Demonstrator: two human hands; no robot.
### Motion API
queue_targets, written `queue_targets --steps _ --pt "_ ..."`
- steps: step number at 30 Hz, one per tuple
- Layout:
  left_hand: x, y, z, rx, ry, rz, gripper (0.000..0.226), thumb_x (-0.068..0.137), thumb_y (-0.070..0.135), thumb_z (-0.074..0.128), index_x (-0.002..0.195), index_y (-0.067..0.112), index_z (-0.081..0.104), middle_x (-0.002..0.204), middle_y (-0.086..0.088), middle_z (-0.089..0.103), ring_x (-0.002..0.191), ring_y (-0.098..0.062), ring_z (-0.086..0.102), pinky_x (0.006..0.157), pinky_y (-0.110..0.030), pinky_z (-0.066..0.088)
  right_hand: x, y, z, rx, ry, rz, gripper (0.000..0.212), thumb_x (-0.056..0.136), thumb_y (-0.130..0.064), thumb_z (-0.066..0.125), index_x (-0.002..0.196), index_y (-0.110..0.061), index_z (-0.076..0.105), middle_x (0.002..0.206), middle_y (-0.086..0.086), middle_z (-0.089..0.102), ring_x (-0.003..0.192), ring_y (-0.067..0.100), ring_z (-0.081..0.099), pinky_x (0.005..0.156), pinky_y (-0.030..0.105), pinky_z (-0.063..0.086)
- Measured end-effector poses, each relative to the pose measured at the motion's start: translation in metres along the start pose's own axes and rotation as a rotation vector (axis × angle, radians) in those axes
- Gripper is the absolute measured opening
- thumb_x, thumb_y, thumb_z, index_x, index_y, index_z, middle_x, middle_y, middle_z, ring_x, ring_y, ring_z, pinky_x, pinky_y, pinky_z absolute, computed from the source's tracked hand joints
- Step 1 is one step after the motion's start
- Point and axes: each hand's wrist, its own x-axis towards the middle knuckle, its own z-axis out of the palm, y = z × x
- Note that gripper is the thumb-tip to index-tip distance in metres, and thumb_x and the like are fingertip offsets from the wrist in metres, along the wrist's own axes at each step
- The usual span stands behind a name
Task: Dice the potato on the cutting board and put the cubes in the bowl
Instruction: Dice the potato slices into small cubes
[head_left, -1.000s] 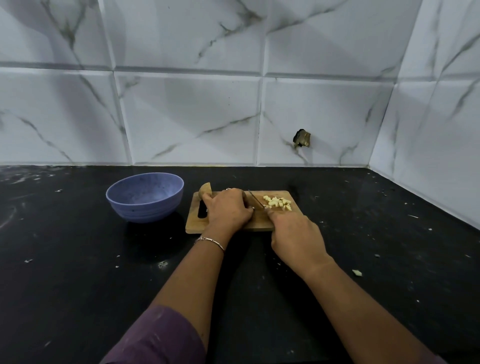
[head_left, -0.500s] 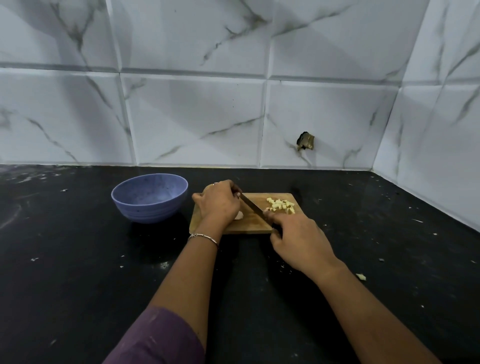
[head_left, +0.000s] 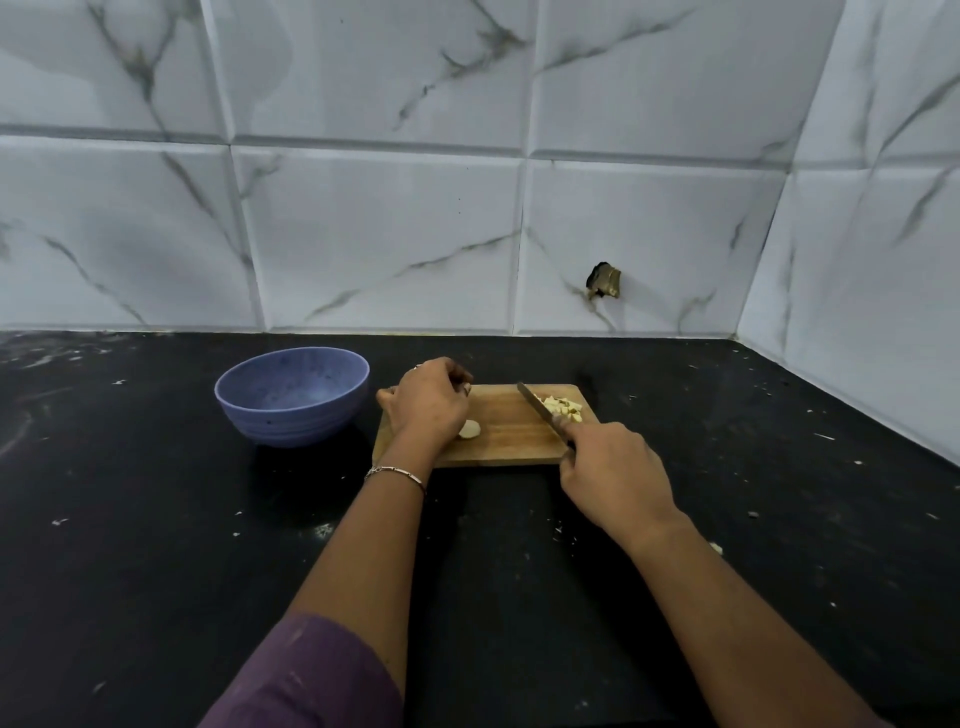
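Wooden cutting board (head_left: 498, 441) lies on the black counter (head_left: 156, 545), near the back wall, with its left end just beside the blue bowl (head_left: 293, 397). No cubes show in the bowl.

- Cubes (head_left: 563, 406): small pale heap at the board's far right corner, close to the edge.
- Potato piece (head_left: 470, 429): uncut, pale, at the left end of the board, touching the heel of the left hand (head_left: 426, 402).
- Left hand: fingers curled down and bunched together over the board's far left corner. Cannot tell whether they pinch anything; the back of the hand hides it.
- Right hand (head_left: 613, 470): fingers wrapped round the handle of the knife (head_left: 540, 406), index finger laid forward toward the blade. The blade slants across the right half of the board, alongside the heap.
- One stray bit (head_left: 716, 546) lies on the counter, well off the board's near right corner.

Risks, as I judge them:
1. The heap sits at the edge; a careless sweep of the blade could knock cubes onto the gritty counter.
2. The bowl is at the opposite end from the heap, so cubes may drop during the carry across.
3. The rounded potato piece could roll under the blade, with the curled left fingers close by.
4. The board may skid on the smooth counter under a hard chop.
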Motion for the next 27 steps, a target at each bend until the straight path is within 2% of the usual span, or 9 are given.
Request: queue_targets --steps 4,7,11,15,18,23,27 --pt "0.001 -0.001 -0.001 -0.001 -0.017 -0.016 0.015 0.098 0.026 0.056 0.104 0.032 0.068 0.112 0.009 0.067 0.114 -0.015 0.056 0.100 -0.039 0.033 0.000 -0.001 0.001 0.024 0.024 0.002 0.047 0.102 -0.024 0.046 0.148 -0.034 0.043 0.089 -0.007 0.053 0.082 0.014 0.061 0.072 0.029 0.054" --pt "0.007 -0.006 -0.003 -0.129 -0.046 -0.039 0.014 0.097 0.022 0.059 0.096 0.034 0.066 0.110 0.006 0.069 0.111 -0.017 0.059 0.102 -0.042 0.044 0.000 -0.001 0.001 0.054 0.071 -0.025 0.049 0.101 -0.024 0.046 0.148 -0.037 0.043 0.092 -0.004 0.060 0.082 0.015 0.062 0.074 0.030 0.053" --pt "0.008 -0.011 -0.009 -0.325 -0.012 -0.069 0.017 0.099 0.012 0.054 0.101 0.022 0.068 0.105 0.002 0.070 0.104 -0.013 0.062 0.089 -0.028 0.047 -0.001 -0.007 0.002 0.092 0.076 -0.073 0.049 0.102 -0.026 0.046 0.150 -0.038 0.040 0.090 -0.007 0.054 0.084 0.016 0.058 0.077 0.031 0.049" --pt "0.005 -0.016 -0.014 -0.405 -0.001 -0.093 0.024 0.099 0.003 0.049 0.097 0.021 0.065 0.096 0.002 0.070 0.099 -0.013 0.064 0.091 -0.029 0.051 0.000 -0.009 0.006 0.123 0.088 -0.120 0.050 0.102 -0.027 0.046 0.150 -0.038 0.039 0.093 -0.004 0.062 0.083 0.015 0.055 0.075 0.030 0.048" --pt "0.000 -0.016 -0.021 -0.459 0.009 -0.100 0.030 0.096 -0.006 0.045 0.100 0.016 0.065 0.096 0.001 0.069 0.093 -0.011 0.064 0.087 -0.026 0.051 0.000 -0.009 0.009 0.126 0.092 -0.142 0.051 0.102 -0.028 0.044 0.151 -0.037 0.037 0.090 -0.003 0.062 0.088 0.016 0.057 0.080 0.030 0.047" --pt "-0.009 -0.026 -0.029 -0.378 -0.027 -0.047 0.030 0.092 -0.009 0.049 0.100 0.016 0.065 0.102 -0.001 0.070 0.103 -0.017 0.065 0.094 -0.033 0.053 -0.001 -0.009 0.009 0.139 0.107 -0.157 0.050 0.102 -0.027 0.044 0.151 -0.038 0.037 0.087 -0.005 0.061 0.083 0.014 0.056 0.079 0.028 0.045" --pt "-0.015 -0.036 -0.037 -0.204 -0.078 0.021 0.029 0.092 -0.007 0.054 0.108 0.011 0.069 0.106 -0.003 0.071 0.097 -0.013 0.063 0.088 -0.024 0.051 -0.001 -0.010 0.011 0.111 0.119 -0.155 0.050 0.102 -0.028 0.043 0.151 -0.037 0.038 0.090 -0.002 0.063 0.086 0.017 0.058 0.085 0.031 0.047"
